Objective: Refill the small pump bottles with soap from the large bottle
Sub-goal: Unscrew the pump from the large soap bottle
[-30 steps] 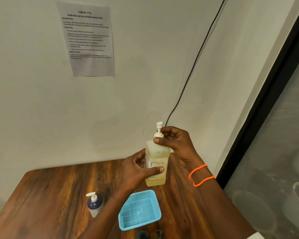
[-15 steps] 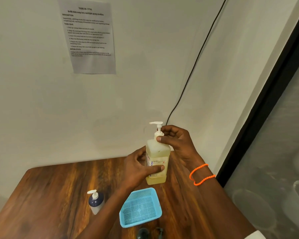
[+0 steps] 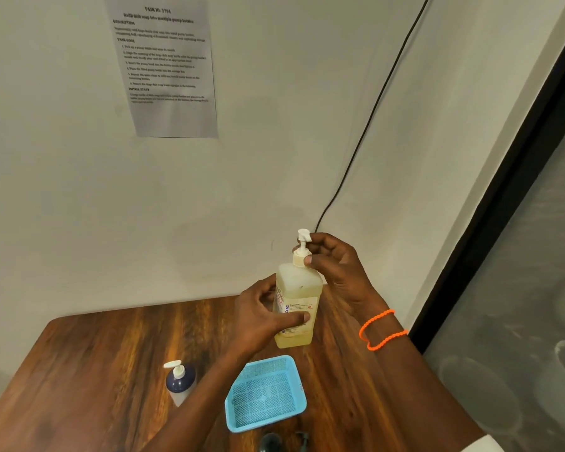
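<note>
Head view shows your left hand (image 3: 261,316) wrapped around the body of the large soap bottle (image 3: 297,308), thumb across its label, holding it upright on the wooden table (image 3: 88,360) near the back edge by the wall. Your right hand (image 3: 335,269) is at the top of it, fingertips pinched on the collar of the white pump head (image 3: 302,247), with the nozzle standing up just beside your knuckles. Judging by that grip, you are unscrewing the pump to open the big bottle; the pump is not yet off, so no pouring can have begun from it. One small pump bottle (image 3: 180,383), dark blue with a white pump in place, stands on the table well to the left and nearer to you, apart from both hands. A light blue mesh basket (image 3: 238,419) sits empty between that bottle and your right forearm, just in front of the large bottle. At the bottom edge a dark round object (image 3: 271,443) shows, too cropped to identify. For the next move, keep the left hand firm so the body does not spin, turn the collar until it frees, then lift the pump straight up, since its dip tube will probably drip. The small bottle's own pump needs removing before you pour, and a heavy bottle tipped over a narrow neck could easily overshoot.
</note>
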